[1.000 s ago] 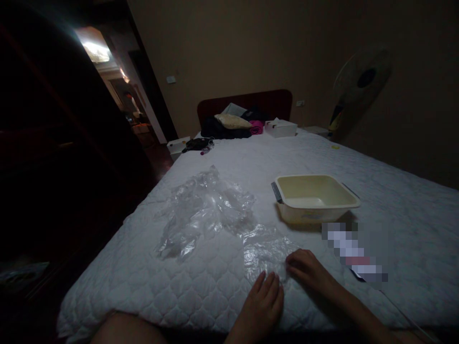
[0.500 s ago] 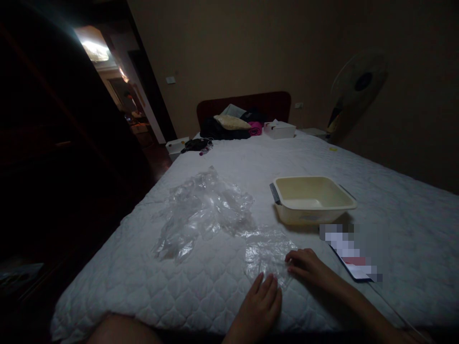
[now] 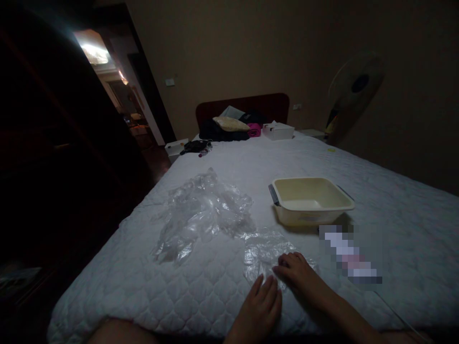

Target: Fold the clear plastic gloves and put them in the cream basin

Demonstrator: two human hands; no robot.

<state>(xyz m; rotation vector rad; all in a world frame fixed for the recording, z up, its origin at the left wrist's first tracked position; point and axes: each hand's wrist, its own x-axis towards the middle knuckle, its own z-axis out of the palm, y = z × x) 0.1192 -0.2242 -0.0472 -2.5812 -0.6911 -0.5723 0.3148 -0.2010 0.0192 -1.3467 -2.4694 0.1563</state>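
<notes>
A small clear plastic sheet point(image 3: 263, 251) lies flat on the white quilted bed point(image 3: 215, 282) near its front edge. My left hand point(image 3: 260, 308) rests palm down with fingers stretched out, fingertips on the sheet's near edge. My right hand point(image 3: 297, 272) lies on the sheet's right side with fingers curled, pressing on the plastic. A larger heap of crumpled clear plastic point(image 3: 202, 215) sits to the left, further back.
A cream square plastic basin point(image 3: 310, 199) stands on the bed to the right of the plastic. A blurred flat object point(image 3: 349, 258) lies right of my right hand. Pillows, clothes and a tissue box point(image 3: 278, 130) sit by the headboard. A standing fan point(image 3: 353, 91) is at the right.
My right hand has slid leftward over the small plastic sheet, toward my left hand. The left hand has stayed nearly still.
</notes>
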